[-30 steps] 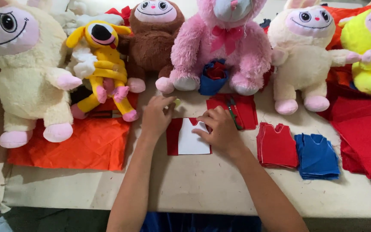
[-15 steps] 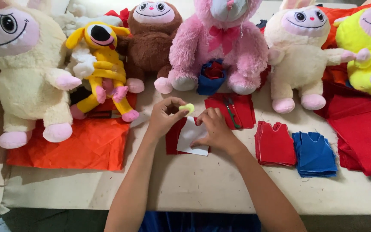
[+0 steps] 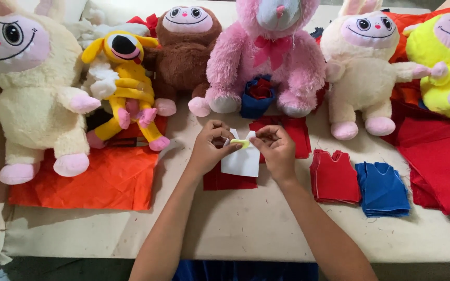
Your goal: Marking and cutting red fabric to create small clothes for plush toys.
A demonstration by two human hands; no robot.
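My left hand (image 3: 209, 148) and my right hand (image 3: 276, 148) meet at the table's middle. Between their fingertips sits a small yellow-green piece (image 3: 240, 143), pinched from both sides. It lies at the top of a white vest-shaped cutout (image 3: 241, 160), which my right hand also touches. The cutout rests on a red fabric piece (image 3: 224, 180). More red fabric (image 3: 298, 132) lies just behind my right hand.
A row of plush toys lines the back: cream (image 3: 24, 99), yellow (image 3: 126, 88), brown (image 3: 186, 49), pink (image 3: 269, 57), cream (image 3: 363, 73), yellow-green (image 3: 444, 57). Orange cloth (image 3: 97, 179) lies left. Stacks of red vests (image 3: 333, 176) and blue vests (image 3: 382, 188) lie right, beside red cloth (image 3: 438, 161).
My left hand brought the yellow-green piece down from above onto the top of the white cutout. My right hand shifted up to meet it there.
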